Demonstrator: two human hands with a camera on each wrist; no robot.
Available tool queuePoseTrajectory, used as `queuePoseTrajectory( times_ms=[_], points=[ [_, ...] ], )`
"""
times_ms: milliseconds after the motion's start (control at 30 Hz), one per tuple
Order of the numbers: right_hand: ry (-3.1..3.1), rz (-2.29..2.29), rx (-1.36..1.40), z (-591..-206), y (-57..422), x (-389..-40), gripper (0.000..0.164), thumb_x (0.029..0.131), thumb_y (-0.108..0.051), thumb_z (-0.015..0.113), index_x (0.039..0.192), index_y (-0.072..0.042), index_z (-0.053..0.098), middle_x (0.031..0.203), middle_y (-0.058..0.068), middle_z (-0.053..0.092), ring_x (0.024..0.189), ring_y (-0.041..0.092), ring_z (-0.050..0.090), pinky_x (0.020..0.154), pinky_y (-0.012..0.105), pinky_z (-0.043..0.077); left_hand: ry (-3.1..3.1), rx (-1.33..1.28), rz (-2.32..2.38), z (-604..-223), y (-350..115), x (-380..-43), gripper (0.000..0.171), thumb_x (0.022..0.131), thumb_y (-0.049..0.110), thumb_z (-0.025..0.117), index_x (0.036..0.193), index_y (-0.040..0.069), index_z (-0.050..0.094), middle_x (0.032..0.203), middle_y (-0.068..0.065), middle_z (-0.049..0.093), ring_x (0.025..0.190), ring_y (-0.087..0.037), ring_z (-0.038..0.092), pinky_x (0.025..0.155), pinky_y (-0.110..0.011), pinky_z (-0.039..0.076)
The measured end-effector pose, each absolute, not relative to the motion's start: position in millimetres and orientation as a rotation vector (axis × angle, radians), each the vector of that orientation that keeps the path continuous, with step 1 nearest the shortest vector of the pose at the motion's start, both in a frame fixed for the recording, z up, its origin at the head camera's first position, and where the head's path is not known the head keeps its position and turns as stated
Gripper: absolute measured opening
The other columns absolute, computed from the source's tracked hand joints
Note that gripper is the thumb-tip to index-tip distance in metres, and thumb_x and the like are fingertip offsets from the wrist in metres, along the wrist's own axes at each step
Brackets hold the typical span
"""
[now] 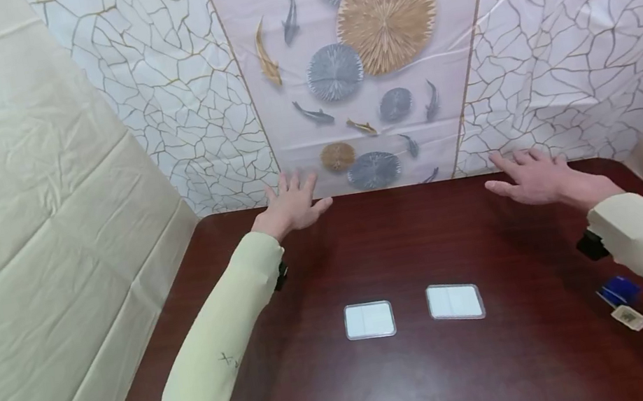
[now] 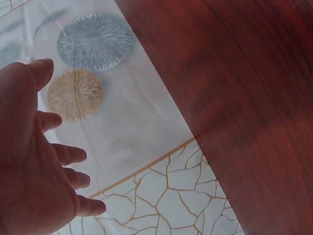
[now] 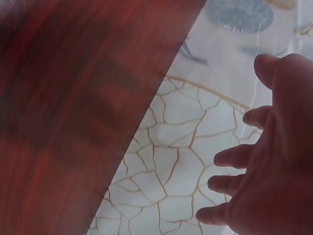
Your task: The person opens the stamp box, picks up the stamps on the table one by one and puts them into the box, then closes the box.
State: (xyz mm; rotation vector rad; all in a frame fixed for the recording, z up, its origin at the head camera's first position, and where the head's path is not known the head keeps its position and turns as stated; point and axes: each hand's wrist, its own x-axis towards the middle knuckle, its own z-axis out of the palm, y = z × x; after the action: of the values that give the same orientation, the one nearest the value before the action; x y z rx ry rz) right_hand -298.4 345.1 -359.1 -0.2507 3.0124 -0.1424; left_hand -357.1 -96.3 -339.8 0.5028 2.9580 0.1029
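My left hand (image 1: 292,207) stretches out above the far left part of the table, fingers spread and holding nothing. In the left wrist view its palm side (image 2: 29,152) shows, with the fingers apart. Over the far right part my right hand (image 1: 535,179) reaches forward the same way, bare, its fingers extended. Two flat white rectangular cases with clear rims lie side by side on the table: the left case (image 1: 369,320) and the slightly turned right case (image 1: 455,301). Both hands are well beyond them, near the far edge.
A dark red wooden table (image 1: 392,238) spans the space. Under the right forearm lies a small blue object (image 1: 620,290) beside a small pale tag-like piece (image 1: 630,317). A patterned sheet (image 1: 198,72) hangs behind the far edge, and a cream cloth (image 1: 29,207) lines the left side.
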Motion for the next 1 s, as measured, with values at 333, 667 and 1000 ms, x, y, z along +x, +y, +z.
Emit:
queuePoseTrajectory(
  times_ms=[333, 667, 1000],
  points=[
    [2.986, -0.163, -0.304, -371, 333, -291, 0.082, 0.099, -0.064, 0.030, 0.158, -0.011, 0.009, 0.154, 0.038, 0.010, 0.138, 0.062, 0.009, 0.101, 0.079, 0.014, 2.940, 0.533, 0.091, -348, -89, -353, 0.074, 0.100, 0.061, 0.031, 0.159, 0.024, 0.006, 0.166, -0.015, 0.001, 0.151, -0.040, -0.010, 0.117, -0.067, 0.005],
    [2.974, -0.206, -0.339, -376, 323, -286, 0.080, 0.099, -0.063, 0.032, 0.158, -0.011, 0.012, 0.156, 0.036, 0.012, 0.139, 0.060, 0.009, 0.103, 0.077, 0.015, 2.905, 0.577, 0.151, -359, -77, -350, 0.072, 0.100, 0.062, 0.031, 0.158, 0.031, 0.004, 0.166, -0.012, 0.001, 0.152, -0.036, -0.011, 0.118, -0.065, 0.001],
    [2.982, -0.263, -0.365, -377, 310, -279, 0.078, 0.100, -0.060, 0.034, 0.157, -0.010, 0.013, 0.155, 0.038, 0.012, 0.138, 0.063, 0.011, 0.104, 0.076, 0.015, 2.891, 0.648, 0.149, -359, -68, -338, 0.072, 0.100, 0.060, 0.034, 0.159, 0.027, 0.007, 0.166, -0.013, 0.006, 0.153, -0.038, -0.004, 0.117, -0.066, 0.006]
  ],
)
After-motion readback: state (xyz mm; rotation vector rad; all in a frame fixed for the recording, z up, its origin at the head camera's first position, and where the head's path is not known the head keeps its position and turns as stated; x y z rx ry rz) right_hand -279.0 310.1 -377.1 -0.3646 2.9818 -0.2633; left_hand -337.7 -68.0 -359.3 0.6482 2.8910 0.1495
